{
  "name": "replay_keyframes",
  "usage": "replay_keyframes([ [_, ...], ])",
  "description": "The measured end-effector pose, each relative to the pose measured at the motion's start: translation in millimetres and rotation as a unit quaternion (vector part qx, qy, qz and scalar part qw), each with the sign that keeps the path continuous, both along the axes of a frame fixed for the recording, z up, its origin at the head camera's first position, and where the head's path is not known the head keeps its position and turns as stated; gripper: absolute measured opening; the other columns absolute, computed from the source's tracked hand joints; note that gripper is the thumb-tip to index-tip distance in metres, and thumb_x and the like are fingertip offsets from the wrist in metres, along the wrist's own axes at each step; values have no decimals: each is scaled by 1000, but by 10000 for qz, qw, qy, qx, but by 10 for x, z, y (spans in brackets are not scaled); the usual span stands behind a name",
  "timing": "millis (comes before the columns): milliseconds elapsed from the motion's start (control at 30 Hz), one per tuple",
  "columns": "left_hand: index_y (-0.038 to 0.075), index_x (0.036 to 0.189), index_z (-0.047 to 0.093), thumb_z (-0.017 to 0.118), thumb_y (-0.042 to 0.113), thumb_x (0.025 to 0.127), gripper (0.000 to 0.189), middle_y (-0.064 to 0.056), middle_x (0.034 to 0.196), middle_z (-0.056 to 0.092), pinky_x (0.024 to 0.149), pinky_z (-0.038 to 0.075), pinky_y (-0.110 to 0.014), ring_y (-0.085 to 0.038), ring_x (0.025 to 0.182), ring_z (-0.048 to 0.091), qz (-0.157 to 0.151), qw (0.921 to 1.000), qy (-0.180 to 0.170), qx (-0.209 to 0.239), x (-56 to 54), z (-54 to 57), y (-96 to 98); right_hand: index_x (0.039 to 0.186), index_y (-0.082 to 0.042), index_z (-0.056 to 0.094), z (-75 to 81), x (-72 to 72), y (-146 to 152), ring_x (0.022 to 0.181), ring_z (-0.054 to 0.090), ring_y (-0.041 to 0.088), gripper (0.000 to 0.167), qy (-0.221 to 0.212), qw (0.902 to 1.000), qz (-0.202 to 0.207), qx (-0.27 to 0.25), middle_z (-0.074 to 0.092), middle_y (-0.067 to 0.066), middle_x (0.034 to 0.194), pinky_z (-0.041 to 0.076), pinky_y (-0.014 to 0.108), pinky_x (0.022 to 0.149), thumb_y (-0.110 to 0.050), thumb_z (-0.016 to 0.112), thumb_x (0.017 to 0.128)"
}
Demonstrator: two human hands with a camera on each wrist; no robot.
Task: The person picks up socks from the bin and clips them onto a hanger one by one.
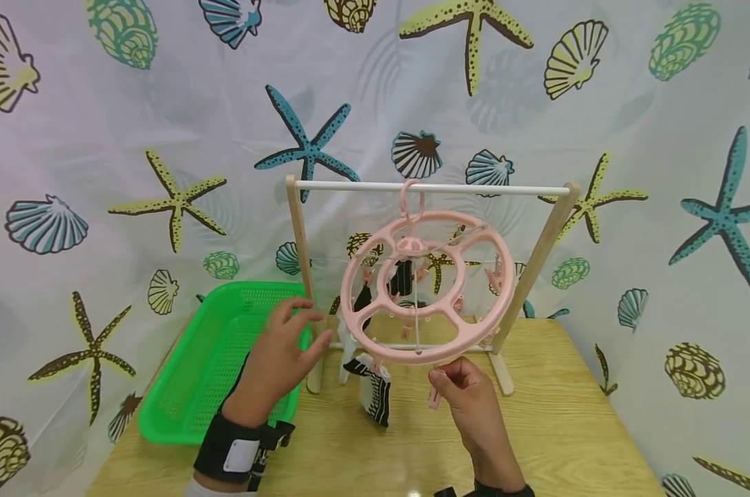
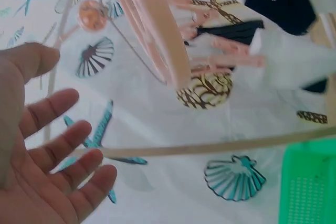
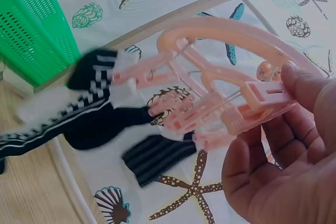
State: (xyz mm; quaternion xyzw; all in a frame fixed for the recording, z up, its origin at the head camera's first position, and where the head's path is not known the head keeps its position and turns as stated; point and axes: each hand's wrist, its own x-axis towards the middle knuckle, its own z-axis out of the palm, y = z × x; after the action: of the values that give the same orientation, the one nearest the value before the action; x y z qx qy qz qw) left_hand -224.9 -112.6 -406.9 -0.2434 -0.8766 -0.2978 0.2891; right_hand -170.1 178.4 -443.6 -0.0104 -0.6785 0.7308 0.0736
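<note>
A pink round clip hanger (image 1: 427, 355) hangs tilted by its hook (image 1: 411, 197) from a white bar. At its front edge my right hand (image 1: 471, 404) pinches a pink clothespin (image 1: 434, 395) between thumb and fingers; the same clothespin (image 3: 268, 93) shows close up in the right wrist view. A black-and-white patterned sock (image 1: 376, 392) dangles from a clip at the front left. Behind it hang other socks, among them a dark striped sock (image 3: 160, 160). My left hand (image 1: 282, 355), fingers spread and holding nothing, is left of the hanger, in front of the green basket in the head view.
The green plastic basket (image 1: 157, 414) stands on the left of the wooden table (image 1: 561, 414). A wooden stand (image 1: 539, 255) with a white top bar (image 1: 499, 188) carries the hanger. A cloth patterned with shells and starfish covers the wall behind.
</note>
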Motion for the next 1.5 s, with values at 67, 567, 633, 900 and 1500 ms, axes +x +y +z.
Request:
replay_keyframes([
  [67,3,107,69,75,18,90,24,-20,123,54,79,52,-50,-38,113,54,229,9988,-363,246,-49,-45,-88,90,8,55,-8,-2,3,64,59,18,17,17,10000,36,-34,60,10,83,52,29,63,-3,68,93],
  [567,-12,120,61,58,26,97,45,-31,114,62,81,51,-52,-42,95,62,1021,9316,-3428,-652,-847,-689,-871,91,9,53,-27,-3,-6,62,60,18,13,-7,10000,25,-17,59,10,81,53,29,59,3,64,94],
  [633,-13,101,63,58,24,94,38,-25,92,63,69,50,-44,-33,75,60,991,9211,-3609,-1070,-934,-852,-894,92,9,53,-28,-1,-1,62,60,18,13,-20,10000,-8,-30,59,10,80,53,29,59,3,64,94],
  [900,-20,131,45,58,26,87,65,-40,126,51,86,50,-54,-51,109,55,1239,8933,-4278,-607,-1064,-1293,-956,92,9,53,-27,13,-4,63,61,19,14,-69,9999,-7,-95,59,11,82,53,29,59,2,65,94],
  [1500,-25,132,36,59,23,88,69,-45,124,47,93,46,-57,-56,113,50,1781,8779,-4442,155,-927,-1589,-934,91,9,53,-16,11,-54,62,60,20,16,36,9998,161,-116,58,12,81,53,29,58,1,66,93],
])
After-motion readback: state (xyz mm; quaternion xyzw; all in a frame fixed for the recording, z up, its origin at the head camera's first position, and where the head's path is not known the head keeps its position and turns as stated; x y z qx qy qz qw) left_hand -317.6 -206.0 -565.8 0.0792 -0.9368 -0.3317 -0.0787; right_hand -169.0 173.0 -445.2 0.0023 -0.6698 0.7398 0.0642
